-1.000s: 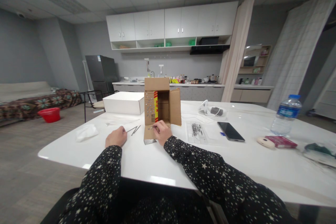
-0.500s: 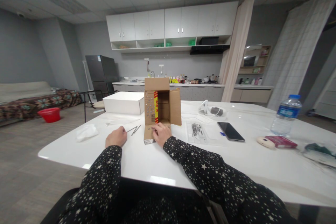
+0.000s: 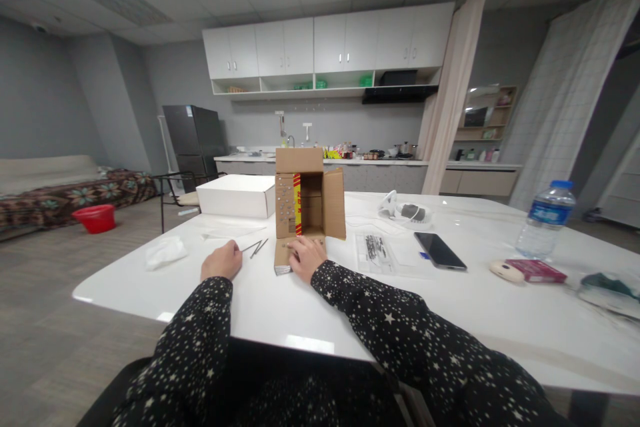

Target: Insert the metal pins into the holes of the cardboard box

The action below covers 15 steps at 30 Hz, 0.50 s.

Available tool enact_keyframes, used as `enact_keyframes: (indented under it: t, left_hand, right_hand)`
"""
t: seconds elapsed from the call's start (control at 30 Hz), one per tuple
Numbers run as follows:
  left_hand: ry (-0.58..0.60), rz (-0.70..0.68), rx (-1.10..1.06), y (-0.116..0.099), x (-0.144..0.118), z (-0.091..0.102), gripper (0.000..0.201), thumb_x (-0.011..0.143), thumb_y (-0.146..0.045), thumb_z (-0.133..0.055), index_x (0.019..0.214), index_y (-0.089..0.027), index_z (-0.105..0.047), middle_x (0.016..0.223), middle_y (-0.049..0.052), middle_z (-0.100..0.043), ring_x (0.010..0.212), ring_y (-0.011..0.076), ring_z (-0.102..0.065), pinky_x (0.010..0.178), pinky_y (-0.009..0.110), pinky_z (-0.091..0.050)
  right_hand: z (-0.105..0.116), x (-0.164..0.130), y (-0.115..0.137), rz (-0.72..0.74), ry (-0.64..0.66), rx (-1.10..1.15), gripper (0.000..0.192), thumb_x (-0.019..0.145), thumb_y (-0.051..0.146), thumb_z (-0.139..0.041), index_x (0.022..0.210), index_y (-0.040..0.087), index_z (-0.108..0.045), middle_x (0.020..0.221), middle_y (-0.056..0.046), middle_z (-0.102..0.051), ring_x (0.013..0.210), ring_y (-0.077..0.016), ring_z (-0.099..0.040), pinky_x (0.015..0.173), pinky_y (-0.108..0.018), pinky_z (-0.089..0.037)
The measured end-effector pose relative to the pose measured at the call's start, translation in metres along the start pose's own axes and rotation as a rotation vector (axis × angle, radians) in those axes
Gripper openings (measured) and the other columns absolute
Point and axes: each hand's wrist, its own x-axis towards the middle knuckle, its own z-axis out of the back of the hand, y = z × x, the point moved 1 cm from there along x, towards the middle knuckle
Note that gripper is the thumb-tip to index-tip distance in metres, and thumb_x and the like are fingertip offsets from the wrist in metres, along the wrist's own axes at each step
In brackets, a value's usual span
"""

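Cardboard box point(image 3: 309, 203) on its side on the white bench point(image 3: 310, 307), mouth toward the person, its left panel studded with rows of small metal heads. The right hand point(image 3: 306, 257) rests on the lower flap point(image 3: 285, 255), fingers point(image 3: 295, 248) pressed together at the flap; whether they pinch a nail cannot be told. The left hand point(image 3: 222, 261) lies curled shut on the bench, with loose nails point(image 3: 256, 247) just beyond its fingers. Judging by the filled left panel and the nails not yet placed, the work appears partly done. A tray of nails point(image 3: 374, 250) lies beyond the right fingers.
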Motion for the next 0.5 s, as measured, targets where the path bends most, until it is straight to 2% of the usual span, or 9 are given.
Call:
enact_keyframes:
  t: [0.3,0.5]
  left_hand:
    - [0.007,0.000,-0.002,0.000,0.000,0.001,0.033,0.083,-0.032,-0.033,0.100,-0.022,-0.059,0.098,0.014,-0.068,0.089,0.0279,-0.064,0.072,0.035,-0.046]
    - [0.001,0.003,-0.008,0.000,0.000,0.001,0.033,0.083,-0.032,-0.033,0.099,-0.022,-0.060,0.098,0.014,-0.069,0.088,0.0279,-0.064,0.071,0.035,-0.046]
  right_hand:
    - [0.000,-0.004,0.008,0.230,0.065,0.062,0.009,0.076,0.016,-0.058,0.084,0.019,-0.059,0.087,-0.001,-0.059,0.082,-0.0152,-0.054,0.078,-0.029,-0.036]
    - [0.005,-0.006,0.012,0.284,0.097,0.093,0.009,0.071,0.013,-0.057,0.077,0.020,-0.055,0.082,0.000,-0.056,0.076,-0.0135,-0.051,0.074,-0.026,-0.036]
